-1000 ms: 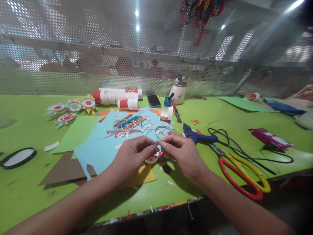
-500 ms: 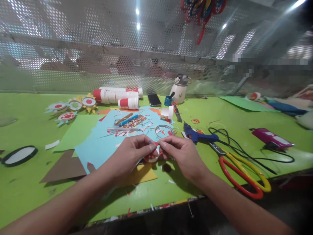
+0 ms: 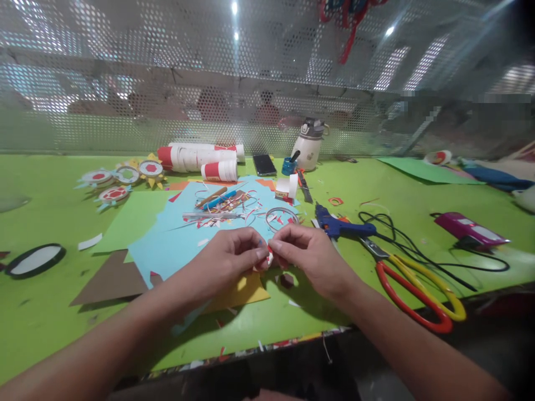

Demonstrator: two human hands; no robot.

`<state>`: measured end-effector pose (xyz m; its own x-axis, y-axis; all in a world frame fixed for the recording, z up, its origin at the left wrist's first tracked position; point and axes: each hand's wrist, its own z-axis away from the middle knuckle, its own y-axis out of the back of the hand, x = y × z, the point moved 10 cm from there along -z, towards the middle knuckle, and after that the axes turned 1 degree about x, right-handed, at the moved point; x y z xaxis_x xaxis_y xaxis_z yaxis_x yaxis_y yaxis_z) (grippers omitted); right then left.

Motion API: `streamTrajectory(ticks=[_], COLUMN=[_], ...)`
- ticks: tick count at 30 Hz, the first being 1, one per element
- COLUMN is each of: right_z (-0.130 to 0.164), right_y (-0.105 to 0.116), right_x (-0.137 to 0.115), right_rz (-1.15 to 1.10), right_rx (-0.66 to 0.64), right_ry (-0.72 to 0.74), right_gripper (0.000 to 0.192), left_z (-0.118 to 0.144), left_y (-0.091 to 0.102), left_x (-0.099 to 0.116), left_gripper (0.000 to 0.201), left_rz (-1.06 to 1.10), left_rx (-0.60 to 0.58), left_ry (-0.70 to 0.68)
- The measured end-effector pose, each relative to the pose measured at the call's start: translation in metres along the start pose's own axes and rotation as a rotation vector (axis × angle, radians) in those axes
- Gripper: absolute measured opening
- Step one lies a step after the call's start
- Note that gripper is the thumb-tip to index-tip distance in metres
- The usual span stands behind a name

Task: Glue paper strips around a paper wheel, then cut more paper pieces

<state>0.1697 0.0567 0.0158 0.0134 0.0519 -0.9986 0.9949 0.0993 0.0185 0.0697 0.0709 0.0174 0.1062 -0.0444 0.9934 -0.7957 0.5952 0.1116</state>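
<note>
My left hand [image 3: 239,253] and my right hand [image 3: 304,255] meet fingertip to fingertip over the front of the table. Pinched between them is a small red and white paper piece [image 3: 270,257], mostly covered by my fingers. Just beyond my hands, a thin ring [image 3: 282,219] lies on light blue paper [image 3: 167,239] among scraps, with a blue pen [image 3: 220,199]. A white cup piece [image 3: 286,187] rests on its side behind the ring. Under my left hand shows a yellow sheet [image 3: 246,293], and a small dark brown piece [image 3: 286,280] lies below the right.
To the right are a blue glue gun [image 3: 343,225], scissors [image 3: 412,295] with red and yellow handles, and a purple device [image 3: 468,229] with a cable. Paper cups [image 3: 219,170], a phone [image 3: 264,165] and a bottle [image 3: 308,146] stand or lie behind. Flower-like paper discs [image 3: 151,169] lie left.
The paper piece has turned, so less of its round white face shows. My hands stay pinched together in nearly the same place. The view has shifted slightly.
</note>
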Motion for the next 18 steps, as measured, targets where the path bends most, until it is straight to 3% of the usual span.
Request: streamTrajectory(ticks=[6,18], right_z=[-0.001,0.002], right_y=[0.002,0.006], right_x=[0.010,-0.005], right_rz=[-0.049,0.035], right_rx=[-0.008,0.098], right_ry=[-0.042,0.054], right_gripper=[0.021,0.016], left_z=[-0.001,0.001], left_y=[0.002,0.000], left_x=[-0.003,-0.007], left_gripper=[0.020,0.019], left_rz=[0.027,0.116], left_rx=[0.035,0.075], left_ry=[0.018,0.085])
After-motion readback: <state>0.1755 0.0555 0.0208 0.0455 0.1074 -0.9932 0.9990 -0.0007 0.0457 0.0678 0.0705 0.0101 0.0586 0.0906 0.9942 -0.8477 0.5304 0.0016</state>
